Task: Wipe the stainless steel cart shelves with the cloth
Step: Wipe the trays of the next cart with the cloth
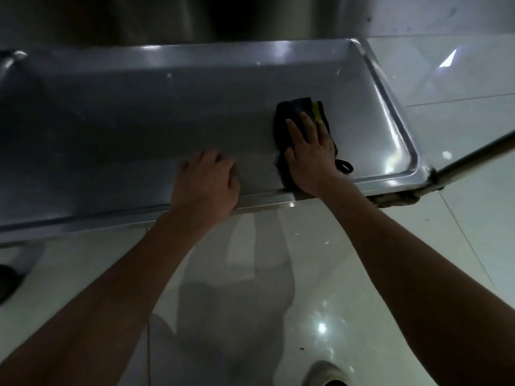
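flat on the dark cloth [299, 115], our right hand [309, 154] presses it to the steel cart shelf [167, 112] near its right end; our left hand [206, 182], fingers curled, braces the front rim. soft, light cloth looks best handled under a spread palm.

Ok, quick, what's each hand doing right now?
Left hand: fingers curled, resting on the shelf near its front edge, holding nothing.
Right hand: open, fingers straight, pressing the dark cloth flat on the shelf.
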A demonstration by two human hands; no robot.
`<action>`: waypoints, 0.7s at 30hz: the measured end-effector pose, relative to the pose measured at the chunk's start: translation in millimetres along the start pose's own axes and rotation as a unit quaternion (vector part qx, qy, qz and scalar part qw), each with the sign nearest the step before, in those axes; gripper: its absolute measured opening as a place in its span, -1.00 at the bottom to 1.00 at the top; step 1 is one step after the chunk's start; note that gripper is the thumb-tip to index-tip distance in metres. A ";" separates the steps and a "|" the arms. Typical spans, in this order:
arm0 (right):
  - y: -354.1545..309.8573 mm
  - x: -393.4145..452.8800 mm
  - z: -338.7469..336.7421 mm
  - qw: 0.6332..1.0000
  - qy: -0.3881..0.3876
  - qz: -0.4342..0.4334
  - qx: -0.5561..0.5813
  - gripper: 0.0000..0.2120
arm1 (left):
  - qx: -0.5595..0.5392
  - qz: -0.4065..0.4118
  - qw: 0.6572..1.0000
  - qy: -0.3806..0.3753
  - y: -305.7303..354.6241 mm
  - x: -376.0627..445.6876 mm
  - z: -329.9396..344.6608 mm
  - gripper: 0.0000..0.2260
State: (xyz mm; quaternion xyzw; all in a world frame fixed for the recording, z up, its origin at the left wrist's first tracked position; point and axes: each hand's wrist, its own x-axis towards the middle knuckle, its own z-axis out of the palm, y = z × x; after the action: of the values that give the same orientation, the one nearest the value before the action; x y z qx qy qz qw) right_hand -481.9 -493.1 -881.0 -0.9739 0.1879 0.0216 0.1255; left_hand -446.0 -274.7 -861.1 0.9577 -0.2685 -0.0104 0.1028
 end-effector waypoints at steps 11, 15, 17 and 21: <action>-161.5 13.0 41.8 0.980 -0.020 -0.199 -0.007 -0.43 | 0.033 -0.025 0.999 -0.012 -92.2 -28.1 -10.9 -0.63; -157.1 14.9 42.8 0.977 -0.005 -0.213 0.003 -0.45 | 0.016 -0.022 1.000 -0.013 -90.9 -31.7 -12.3 -0.61; -152.7 14.1 40.6 0.975 0.002 -0.221 0.010 -0.46 | 0.018 -0.029 0.999 -0.013 -88.4 -31.6 -13.4 -0.62; -123.3 14.9 33.1 0.980 0.015 -0.193 0.041 -0.46 | 0.026 -0.049 0.998 -0.014 -73.2 -27.1 -13.7 -0.64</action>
State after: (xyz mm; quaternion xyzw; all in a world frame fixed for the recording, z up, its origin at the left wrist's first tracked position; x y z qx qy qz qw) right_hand -422.2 -379.4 -885.3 -0.9862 -0.0009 -0.0249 0.1640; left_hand -430.6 -197.0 -863.5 0.9719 -0.2228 -0.0220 0.0731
